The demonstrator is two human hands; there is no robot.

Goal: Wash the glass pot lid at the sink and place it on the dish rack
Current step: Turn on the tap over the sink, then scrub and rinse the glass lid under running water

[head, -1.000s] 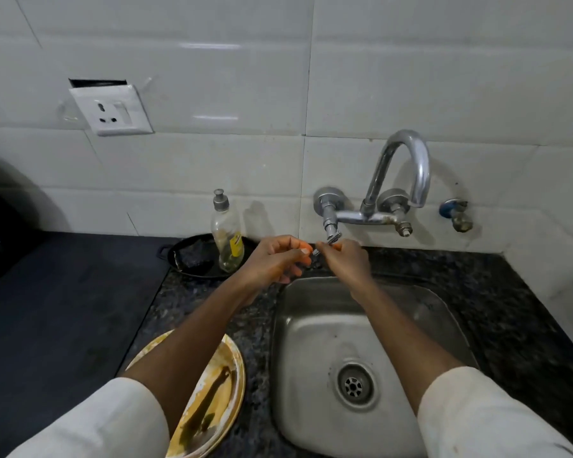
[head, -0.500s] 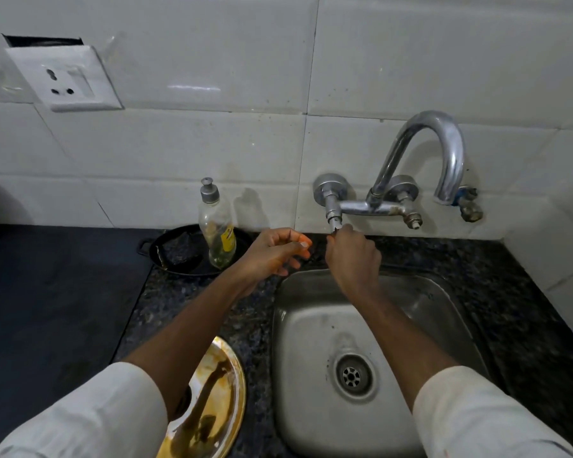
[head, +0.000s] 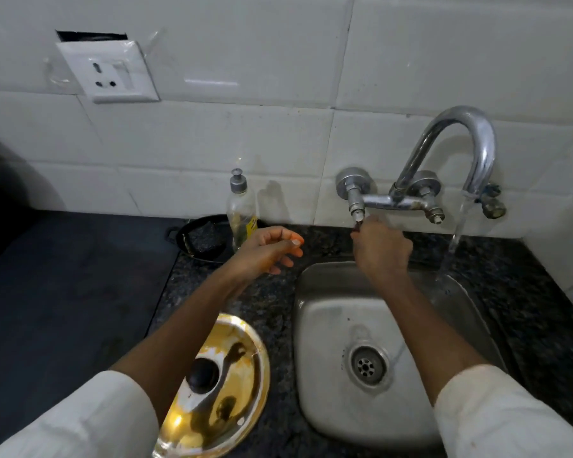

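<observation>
The glass pot lid (head: 225,388), smeared yellow with a black knob (head: 202,375), lies on the dark counter left of the steel sink (head: 331,404), partly under my left forearm. My right hand (head: 381,249) is closed on the left tap handle (head: 358,223) under the wall tap (head: 457,150). Water (head: 457,233) runs from the spout into the sink's right side. My left hand (head: 268,249) hovers over the counter left of the sink, fingers loosely curled, holding nothing.
A soap bottle (head: 242,213) stands at the wall beside a small black pan (head: 202,239) with a scrubber in it. A wall socket (head: 108,72) is at upper left. The sink drain (head: 366,365) is in the basin's middle. No dish rack is in view.
Water has started to flow from the spout. My left hand has drawn away from the tap handle to the left, while my right hand stays on the handle. The view tilted down, showing more of the lid.
</observation>
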